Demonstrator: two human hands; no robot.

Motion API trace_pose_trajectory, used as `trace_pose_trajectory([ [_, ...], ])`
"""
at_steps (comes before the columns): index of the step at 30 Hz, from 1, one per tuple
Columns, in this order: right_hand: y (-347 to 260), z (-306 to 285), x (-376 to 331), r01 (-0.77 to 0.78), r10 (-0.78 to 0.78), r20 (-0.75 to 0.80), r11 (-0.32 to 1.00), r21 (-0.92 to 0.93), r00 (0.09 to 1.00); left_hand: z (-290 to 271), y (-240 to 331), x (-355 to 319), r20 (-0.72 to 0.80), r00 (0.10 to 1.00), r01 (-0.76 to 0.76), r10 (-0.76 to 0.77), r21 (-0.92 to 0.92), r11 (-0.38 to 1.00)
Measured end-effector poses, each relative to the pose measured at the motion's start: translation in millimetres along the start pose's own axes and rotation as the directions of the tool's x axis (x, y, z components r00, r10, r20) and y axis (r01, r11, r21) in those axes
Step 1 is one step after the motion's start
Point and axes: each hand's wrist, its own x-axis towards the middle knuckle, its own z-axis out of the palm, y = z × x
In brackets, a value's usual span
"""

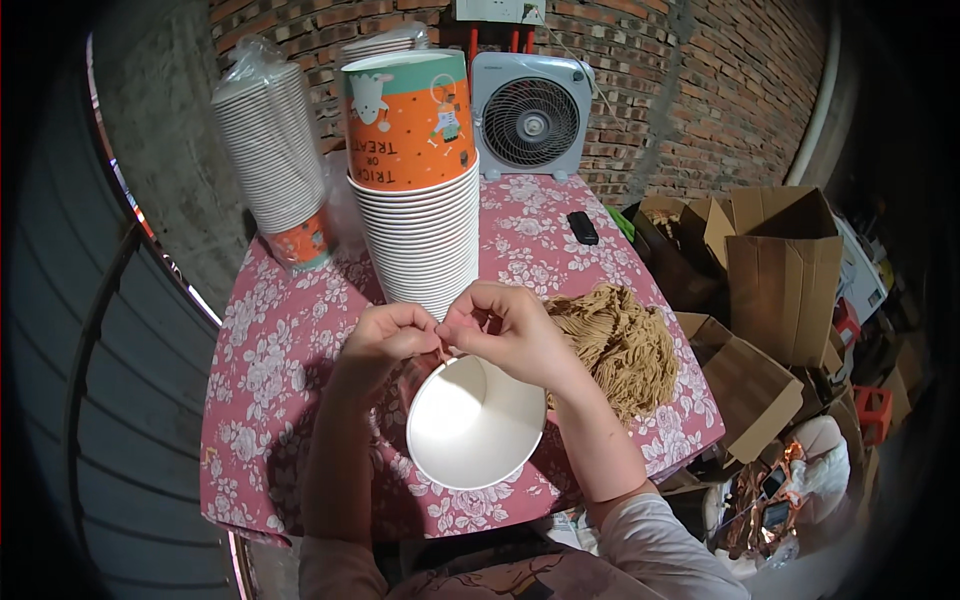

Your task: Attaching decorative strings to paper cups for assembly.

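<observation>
A white paper cup [470, 425] lies tilted with its mouth toward me, on a table with a pink floral cloth [270, 370]. My left hand [388, 335] and my right hand [508, 332] meet at the cup's far rim, fingers pinched together on a thin tan string there. A heap of tan strings [620, 345] lies just right of my right hand. A tall stack of paper cups with an orange printed top cup [415, 170] stands right behind my hands.
A second cup stack wrapped in plastic [272, 160] stands at the back left. A small white fan [530, 115] and a black remote [582, 227] are at the back. Open cardboard boxes [770, 270] crowd the floor at the right. A brick wall is behind.
</observation>
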Motion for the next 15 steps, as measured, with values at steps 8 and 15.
trace_pose_trajectory([
  [8,1,11,1,0.121,-0.130,-0.198,0.991,-0.054,0.972,2,3,-1,-0.125,0.989,0.057,-0.082,-0.191,0.980],
  [15,-16,11,-7,0.246,-0.308,-0.171,0.919,-0.308,0.936,0,2,-1,-0.127,0.989,0.038,-0.074,-0.266,0.963],
])
